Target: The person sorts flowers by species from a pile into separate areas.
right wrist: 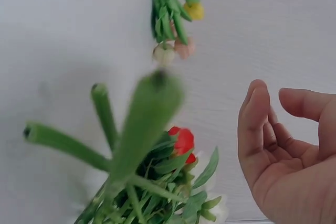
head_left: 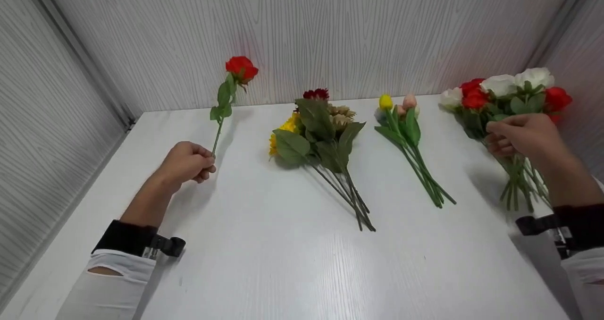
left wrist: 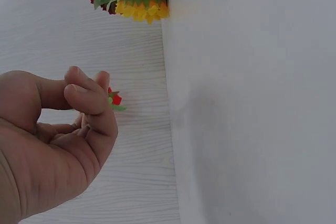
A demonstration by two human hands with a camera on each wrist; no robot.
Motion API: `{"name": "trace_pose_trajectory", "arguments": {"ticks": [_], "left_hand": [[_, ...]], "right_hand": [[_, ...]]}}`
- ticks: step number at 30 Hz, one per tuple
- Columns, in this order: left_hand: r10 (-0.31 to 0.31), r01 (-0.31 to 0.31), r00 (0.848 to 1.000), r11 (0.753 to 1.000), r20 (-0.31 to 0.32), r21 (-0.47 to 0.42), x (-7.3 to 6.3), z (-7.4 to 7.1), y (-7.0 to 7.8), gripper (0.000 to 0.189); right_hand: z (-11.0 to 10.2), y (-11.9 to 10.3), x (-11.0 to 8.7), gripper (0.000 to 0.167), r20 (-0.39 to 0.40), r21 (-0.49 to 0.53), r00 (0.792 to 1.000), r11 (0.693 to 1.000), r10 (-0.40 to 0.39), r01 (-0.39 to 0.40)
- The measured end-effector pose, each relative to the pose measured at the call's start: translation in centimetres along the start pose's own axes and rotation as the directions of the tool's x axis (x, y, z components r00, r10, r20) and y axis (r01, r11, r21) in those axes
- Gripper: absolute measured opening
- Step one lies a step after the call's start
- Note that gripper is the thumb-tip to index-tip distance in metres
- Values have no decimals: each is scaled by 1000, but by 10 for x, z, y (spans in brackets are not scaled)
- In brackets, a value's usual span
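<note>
My left hand (head_left: pixel 188 162) pinches the thin green stem of a single red rose (head_left: pixel 241 69) near its lower end, and the bloom points up and away from me. In the left wrist view, the fingers hide most of that rose (left wrist: pixel 117 98). Over at the right, my right hand (head_left: pixel 526 133) is above a bunch of red and white roses (head_left: pixel 500 85), overlapping its leaves and stems in the head view. The right wrist view shows a gap between that hand's thumb and bent fingers (right wrist: pixel 254 114), with nothing between them. The bunch's cut stem ends (right wrist: pixel 152 103) stand close to the camera.
On the white table (head_left: pixel 283 263), a mixed bunch with a yellow sunflower (head_left: pixel 288 126) and broad green leaves lies in the middle. Several tulips (head_left: pixel 409 102) lie between it and the roses. Wood-grain panels (head_left: pixel 306 32) close off the back and sides.
</note>
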State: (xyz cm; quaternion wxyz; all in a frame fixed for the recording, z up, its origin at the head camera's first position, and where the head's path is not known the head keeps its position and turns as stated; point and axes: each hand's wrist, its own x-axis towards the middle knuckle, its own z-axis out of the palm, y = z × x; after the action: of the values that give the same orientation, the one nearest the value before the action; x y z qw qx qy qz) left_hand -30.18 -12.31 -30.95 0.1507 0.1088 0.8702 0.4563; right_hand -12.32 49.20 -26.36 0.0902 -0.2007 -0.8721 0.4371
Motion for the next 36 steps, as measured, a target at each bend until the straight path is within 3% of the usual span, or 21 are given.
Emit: {"name": "trace_pose_trajectory", "arguments": {"ticks": [5,12,19,26,29,36], "left_hand": [[40,-40,999,998,8,-42,-2,5,7,28],[119,-117,993,989,14,-94,-9,18,20,21],[177,-170,983,976,44,-134,-20,34,36,17],[252,-242,965,963,77,-118,-33,58,52,11],[298,-285,949,951,102,-123,-40,67,57,11],[394,-374,903,917,172,-136,-59,87,68,10]], "right_hand": [[5,-12,-8,23,1,96,997,993,-75,75],[17,-34,-22,21,72,283,987,952,-143,117],[35,-51,-35,14,157,485,947,857,-279,172],[52,-63,-47,13,225,483,892,840,-391,246],[59,-68,-53,14,253,503,873,827,-418,250],[78,-81,-71,15,275,429,835,838,-476,337]]}}
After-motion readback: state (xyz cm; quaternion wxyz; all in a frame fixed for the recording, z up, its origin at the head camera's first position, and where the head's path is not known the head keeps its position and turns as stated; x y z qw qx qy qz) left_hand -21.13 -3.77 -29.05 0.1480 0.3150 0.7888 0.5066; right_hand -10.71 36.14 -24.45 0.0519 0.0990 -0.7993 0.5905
